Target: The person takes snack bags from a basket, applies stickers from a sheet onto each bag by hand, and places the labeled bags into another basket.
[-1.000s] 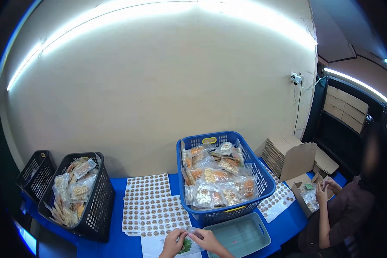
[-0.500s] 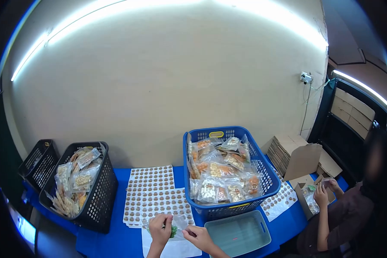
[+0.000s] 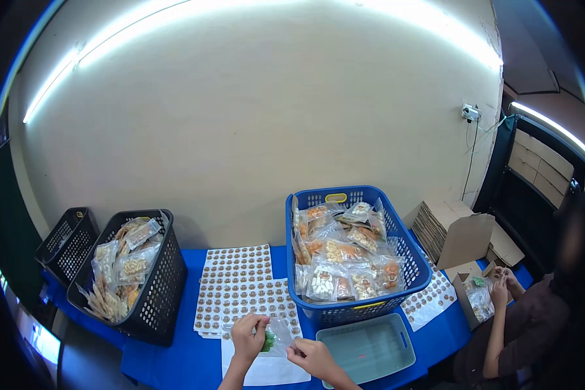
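Observation:
A small clear plastic bag [image 3: 281,333] with something green in it is stretched between my two hands. My left hand [image 3: 246,343] pinches its left side, close to the green contents. At the lower right edge of the bag, my right hand [image 3: 315,359] has its fingers closed on the plastic. Below the bag lies a white sheet [image 3: 266,374], and behind it are sheets of round brown stickers [image 3: 235,270]. What the green contents are, I cannot make out.
A blue basket [image 3: 364,311] of filled bags stands behind a shallow grey-green tray [image 3: 364,354]. To the left is a black basket [image 3: 166,286] with more bags. On the right, a co-worker's hands [image 3: 504,283] are over a cardboard box [image 3: 465,302], near stacked cardboard [image 3: 439,227].
The whole view has shifted slightly, so things appear a little farther right. My hands keep hold of the bag, which shows more clearly between them. The co-worker's hands have come closer together.

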`<state>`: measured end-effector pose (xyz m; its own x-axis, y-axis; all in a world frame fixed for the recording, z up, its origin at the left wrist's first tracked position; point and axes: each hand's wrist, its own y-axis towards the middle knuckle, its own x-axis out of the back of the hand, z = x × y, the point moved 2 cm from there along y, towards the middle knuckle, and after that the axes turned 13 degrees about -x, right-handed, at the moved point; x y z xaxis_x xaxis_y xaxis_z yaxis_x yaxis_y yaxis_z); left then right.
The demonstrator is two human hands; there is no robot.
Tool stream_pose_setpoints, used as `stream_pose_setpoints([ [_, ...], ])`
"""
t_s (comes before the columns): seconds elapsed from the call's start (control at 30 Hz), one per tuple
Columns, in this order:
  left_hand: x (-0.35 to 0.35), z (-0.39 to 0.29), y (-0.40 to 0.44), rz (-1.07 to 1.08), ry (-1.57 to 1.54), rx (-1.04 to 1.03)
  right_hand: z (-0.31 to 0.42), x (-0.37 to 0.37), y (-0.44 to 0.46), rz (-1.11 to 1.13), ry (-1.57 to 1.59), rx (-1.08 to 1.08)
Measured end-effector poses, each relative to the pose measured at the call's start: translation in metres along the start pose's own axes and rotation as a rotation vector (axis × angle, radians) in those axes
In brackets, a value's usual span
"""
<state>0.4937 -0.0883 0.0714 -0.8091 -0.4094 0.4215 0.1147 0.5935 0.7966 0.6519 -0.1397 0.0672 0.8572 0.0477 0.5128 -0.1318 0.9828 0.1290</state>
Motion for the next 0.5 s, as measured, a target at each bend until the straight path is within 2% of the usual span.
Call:
stream_pose_setpoints([
  [0.1, -0.004, 0.001, -0.004, -0.04, 0.029, -0.023, -0.01, -0.005, -0.001, 0.009, -0.044, 0.044],
  [0.2, -0.003, 0.002, -0.005, -0.052, 0.049, -0.004, -0.002, -0.001, -0.004, -0.103, 0.054, 0.09],
  [0.3, -0.001, 0.01, -0.004, -0.098, 0.091, -0.016, -0.008, 0.004, -0.002, 0.005, 0.156, 0.037],
  [0.37, 0.015, 0.025, 0.004, -0.159, -0.004, 0.285, -0.017, 0.014, -0.004, 0.02, 0.213, -0.037],
  [0.4, 0.02, 0.03, 0.008, -0.117, -0.036, 0.269, -0.017, 0.017, -0.003, 0.03, 0.241, -0.073],
  [0.43, 0.022, 0.033, 0.011, -0.078, -0.069, 0.252, -0.012, 0.021, 0.0, -0.057, 0.141, 0.045],
  [0.5, 0.013, 0.031, 0.006, 0.122, -0.249, 0.366, 0.004, 0.031, 0.005, -0.229, -0.061, 0.273],
])
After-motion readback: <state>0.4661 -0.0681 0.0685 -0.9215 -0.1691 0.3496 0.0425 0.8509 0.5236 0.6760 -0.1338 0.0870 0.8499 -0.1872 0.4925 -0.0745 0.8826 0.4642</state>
